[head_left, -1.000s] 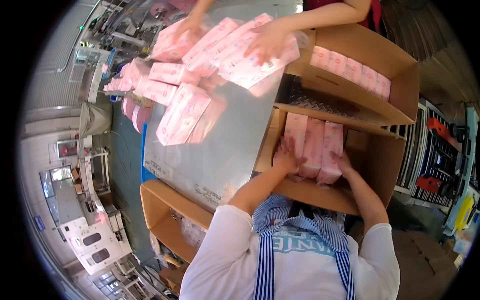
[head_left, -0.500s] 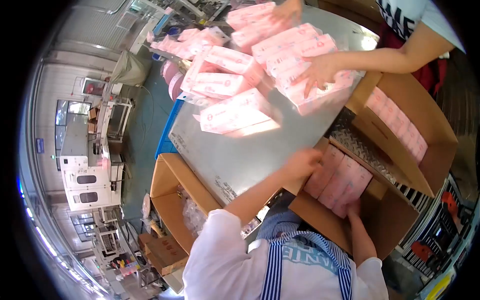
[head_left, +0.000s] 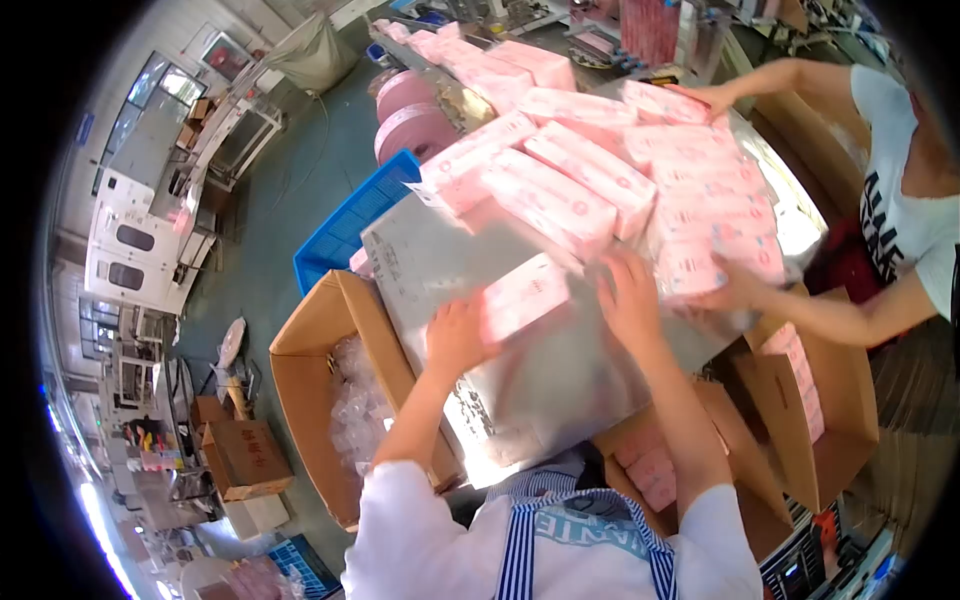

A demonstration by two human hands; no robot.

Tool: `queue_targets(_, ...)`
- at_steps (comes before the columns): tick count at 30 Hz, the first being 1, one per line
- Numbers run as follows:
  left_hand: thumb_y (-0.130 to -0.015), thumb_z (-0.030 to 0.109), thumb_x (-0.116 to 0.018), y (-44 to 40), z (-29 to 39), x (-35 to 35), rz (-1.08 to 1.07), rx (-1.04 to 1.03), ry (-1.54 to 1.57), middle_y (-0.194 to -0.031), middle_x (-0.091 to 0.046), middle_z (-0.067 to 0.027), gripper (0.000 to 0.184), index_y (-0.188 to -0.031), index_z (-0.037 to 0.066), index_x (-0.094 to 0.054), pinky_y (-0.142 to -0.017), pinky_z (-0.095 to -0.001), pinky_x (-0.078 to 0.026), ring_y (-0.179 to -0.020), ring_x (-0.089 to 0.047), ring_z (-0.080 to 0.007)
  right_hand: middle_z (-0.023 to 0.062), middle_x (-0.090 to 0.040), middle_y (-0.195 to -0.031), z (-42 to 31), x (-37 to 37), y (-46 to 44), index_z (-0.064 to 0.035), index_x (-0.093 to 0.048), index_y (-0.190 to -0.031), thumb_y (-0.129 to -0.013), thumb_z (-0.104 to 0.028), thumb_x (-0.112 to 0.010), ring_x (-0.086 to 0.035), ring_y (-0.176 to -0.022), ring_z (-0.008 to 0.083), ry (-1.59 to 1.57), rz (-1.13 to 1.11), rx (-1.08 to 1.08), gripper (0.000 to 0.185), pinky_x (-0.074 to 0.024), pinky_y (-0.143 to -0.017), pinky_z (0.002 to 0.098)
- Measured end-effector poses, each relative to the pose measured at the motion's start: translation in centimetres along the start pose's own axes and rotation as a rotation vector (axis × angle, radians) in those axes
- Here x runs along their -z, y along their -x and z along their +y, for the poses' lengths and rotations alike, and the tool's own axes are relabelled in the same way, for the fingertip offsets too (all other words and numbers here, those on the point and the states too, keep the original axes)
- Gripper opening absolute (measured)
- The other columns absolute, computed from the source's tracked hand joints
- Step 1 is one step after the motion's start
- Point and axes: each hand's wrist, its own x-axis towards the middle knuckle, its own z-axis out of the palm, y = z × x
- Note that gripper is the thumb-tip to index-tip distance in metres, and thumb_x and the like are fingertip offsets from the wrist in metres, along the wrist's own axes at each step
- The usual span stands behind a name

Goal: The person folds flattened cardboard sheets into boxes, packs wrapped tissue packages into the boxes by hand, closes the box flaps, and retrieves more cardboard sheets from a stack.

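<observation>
A single pink tissue pack [head_left: 525, 297] is on the near part of the metal table [head_left: 540, 400]. My left hand [head_left: 457, 335] has its fingers around the left end of this pack. Close to the pack's right end, my right hand [head_left: 630, 295] has its fingers apart, beside the front of the heap; I see nothing held in it. Just beyond lie several more pink packs [head_left: 550, 200], some tilted against each other. Below my right forearm an open cardboard box [head_left: 735, 450] contains pink packs, partly hidden by my arm.
Across the table a co-worker's hands [head_left: 735, 285] rest around a row of wrapped packs [head_left: 710, 215]. Another open carton [head_left: 850, 420] with packs stands at right. At left are a box of clear plastic [head_left: 300, 340], a blue crate [head_left: 350, 225] and pink rolls [head_left: 415, 130].
Both my hands have left the carton at right and moved over the table, the left one now at a pack. My view has turned, and the co-worker's hands have shifted around the row.
</observation>
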Motion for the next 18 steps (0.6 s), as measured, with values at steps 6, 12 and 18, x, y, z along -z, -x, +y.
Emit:
queue_targets(6,-0.075,0.056,-0.058,2.2,-5.6,-0.5,-0.266,0.361,0.377,-0.111,-0.058,-0.0178,0.074,-0.129,0.008,-0.043,-0.084,-0.0408,-0.046,-0.099,-0.057,-0.0360,0.0122,-0.049,-0.123,2.0,-7.7,-10.8,-0.0165,-0.036,-0.136,-0.068,-0.035,-0.071,-0.042,-0.118,0.0314,0.464,-0.440,-0.098,0.079,-0.0371,-0.095,0.0451)
queue_targets(12,-0.086,0.045,-0.056,1.3,-6.7,-7.8,-0.416,0.331,1.459,-0.119,-0.056,-0.0109,0.064,-0.137,0.010,-0.037,-0.085,-0.0314,-0.046,-0.104,-0.055,-0.0179,0.0192,-0.048,-0.126,-2.0,-3.6,-6.9,-0.0147,-0.024,-0.142,-0.070,-0.038,-0.070,-0.048,-0.114,0.0339,0.276,-0.871,-0.247,0.089,-0.0406,-0.092,0.0427)
queue_targets(18,-0.083,0.056,-0.054,0.1,-1.3,-7.6,-0.603,0.340,1.592,-0.126,-0.050,-0.0111,0.079,-0.143,0.014,-0.024,-0.084,-0.0374,-0.047,-0.111,-0.052,-0.0207,0.0179,-0.044,-0.130,0.4,-3.0,1.1,-0.0046,-0.022,-0.141,-0.078,-0.024,-0.068,-0.047,-0.115,0.0229,-0.691,-0.768,-0.807,0.081,-0.0412,-0.092,0.0366)
